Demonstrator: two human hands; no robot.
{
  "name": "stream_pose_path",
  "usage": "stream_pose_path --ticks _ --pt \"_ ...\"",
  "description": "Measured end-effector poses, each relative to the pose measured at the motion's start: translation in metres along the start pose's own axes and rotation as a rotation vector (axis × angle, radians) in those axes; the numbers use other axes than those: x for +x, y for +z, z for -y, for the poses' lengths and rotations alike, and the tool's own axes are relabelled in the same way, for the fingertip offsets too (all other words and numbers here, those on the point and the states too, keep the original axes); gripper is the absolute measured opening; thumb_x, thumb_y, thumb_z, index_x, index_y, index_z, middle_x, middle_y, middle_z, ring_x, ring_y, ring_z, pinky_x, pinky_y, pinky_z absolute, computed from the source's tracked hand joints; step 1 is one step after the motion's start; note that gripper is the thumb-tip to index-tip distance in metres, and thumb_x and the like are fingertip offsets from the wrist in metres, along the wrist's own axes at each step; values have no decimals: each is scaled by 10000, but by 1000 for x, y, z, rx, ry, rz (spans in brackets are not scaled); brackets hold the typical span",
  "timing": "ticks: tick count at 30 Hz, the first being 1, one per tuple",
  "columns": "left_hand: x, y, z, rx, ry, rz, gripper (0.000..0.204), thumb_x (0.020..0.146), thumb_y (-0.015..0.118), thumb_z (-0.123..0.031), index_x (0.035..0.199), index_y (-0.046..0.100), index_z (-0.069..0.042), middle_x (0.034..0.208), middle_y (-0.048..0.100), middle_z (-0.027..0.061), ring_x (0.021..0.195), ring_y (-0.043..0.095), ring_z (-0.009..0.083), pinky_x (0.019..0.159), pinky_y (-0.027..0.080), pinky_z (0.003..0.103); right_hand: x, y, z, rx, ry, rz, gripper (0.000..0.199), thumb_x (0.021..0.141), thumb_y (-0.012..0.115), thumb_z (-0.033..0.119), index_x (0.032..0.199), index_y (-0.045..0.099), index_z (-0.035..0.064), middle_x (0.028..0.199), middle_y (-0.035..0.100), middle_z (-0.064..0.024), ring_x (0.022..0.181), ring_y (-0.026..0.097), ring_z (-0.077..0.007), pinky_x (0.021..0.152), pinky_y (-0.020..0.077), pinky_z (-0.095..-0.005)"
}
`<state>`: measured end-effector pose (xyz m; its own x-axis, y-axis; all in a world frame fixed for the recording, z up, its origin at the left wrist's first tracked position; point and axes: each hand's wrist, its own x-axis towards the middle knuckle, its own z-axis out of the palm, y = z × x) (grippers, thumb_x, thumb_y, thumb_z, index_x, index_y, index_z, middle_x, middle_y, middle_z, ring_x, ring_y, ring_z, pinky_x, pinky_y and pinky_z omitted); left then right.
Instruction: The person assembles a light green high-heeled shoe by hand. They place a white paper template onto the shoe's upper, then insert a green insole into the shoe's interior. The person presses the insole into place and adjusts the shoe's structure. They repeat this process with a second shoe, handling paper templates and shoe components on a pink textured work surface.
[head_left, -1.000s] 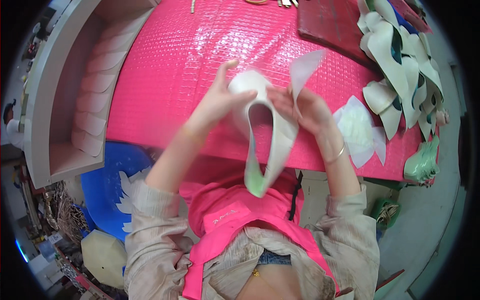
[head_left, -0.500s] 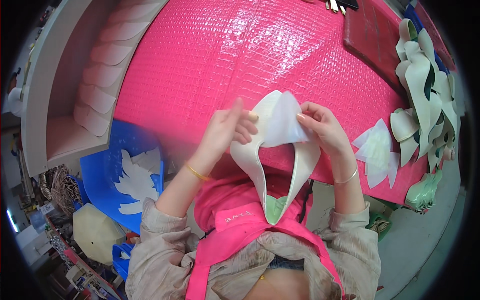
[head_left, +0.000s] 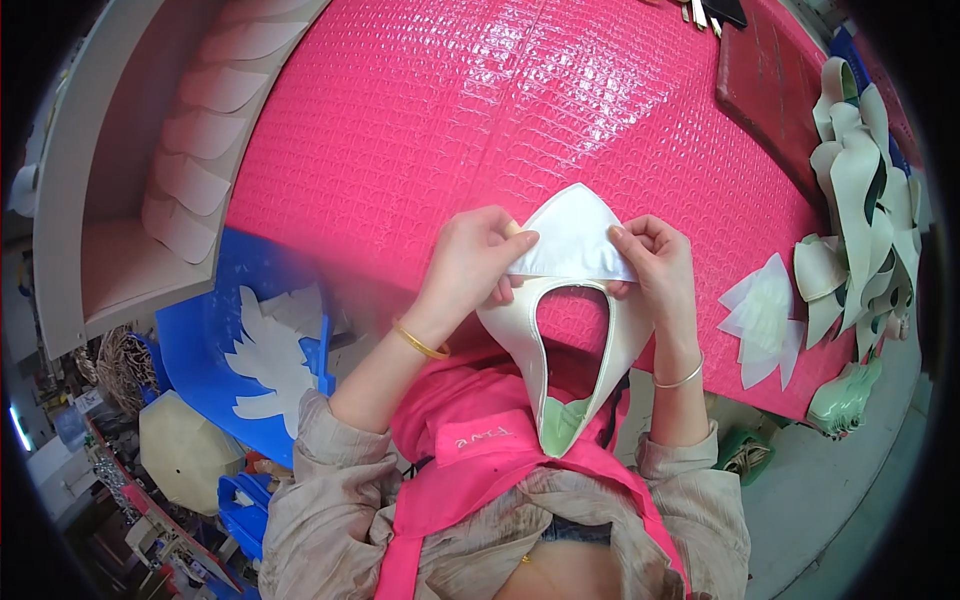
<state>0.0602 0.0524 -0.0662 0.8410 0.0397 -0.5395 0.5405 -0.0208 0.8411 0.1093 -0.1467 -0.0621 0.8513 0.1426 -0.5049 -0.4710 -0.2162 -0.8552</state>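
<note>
A cream U-shaped shoe upper (head_left: 520,345) hangs over the near edge of the pink textured table (head_left: 480,120), its two arms meeting near my pink apron. A white pointed fabric piece (head_left: 572,235) lies across its top. My left hand (head_left: 470,262) pinches the left edge of the white piece and the upper together. My right hand (head_left: 655,262) pinches the right edge the same way. Both hands wear a thin bangle at the wrist.
A small stack of white pointed pieces (head_left: 762,310) lies on the table to my right. Several cream uppers (head_left: 860,200) pile at the right edge, beside a dark red board (head_left: 765,85). A blue bin (head_left: 215,340) with white cut pieces stands at my left, under a beige shelf (head_left: 130,200).
Both hands have brought the upper and the white piece down and level in front of me. The white piece, held up and loose before, now lies flat across the upper's top.
</note>
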Motion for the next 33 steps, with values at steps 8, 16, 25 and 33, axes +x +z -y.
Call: stream_pose_path --ticks 8,16,25,33 --pt "-3 8 3 592 279 -191 191 767 650 -146 825 531 -7 534 533 78 444 551 191 405 411 281 2 1 2 -155 15 -20 197 775 621 166 782 568 -24 597 564 -52 506 543 -101 432 441 -253" --pt "-40 -11 27 1048 751 -415 534 724 662 -166 1197 431 -74 881 572 136 890 557 246 748 403 382 -4 -10 14 -1001 -155 -111 340 710 680 302 864 539 33 659 546 -154 585 562 -290 563 444 -403" --pt "-45 -22 29 921 835 -17 450 748 515 -20 1186 512 -122 1173 556 65 1109 518 222 1013 246 494 -51 -14 -15 -1211 -750 325 568 786 561 291 1299 391 116 1364 354 -76 1268 319 -239 1030 257 -417" --pt "-54 -6 39 1034 972 -66 449 791 573 -151 1227 474 -116 1185 536 76 1111 505 238 1002 264 494 -16 12 0 -1126 -943 374 432 855 465 284 1250 466 110 1362 366 -47 1252 339 -233 1042 201 -438"
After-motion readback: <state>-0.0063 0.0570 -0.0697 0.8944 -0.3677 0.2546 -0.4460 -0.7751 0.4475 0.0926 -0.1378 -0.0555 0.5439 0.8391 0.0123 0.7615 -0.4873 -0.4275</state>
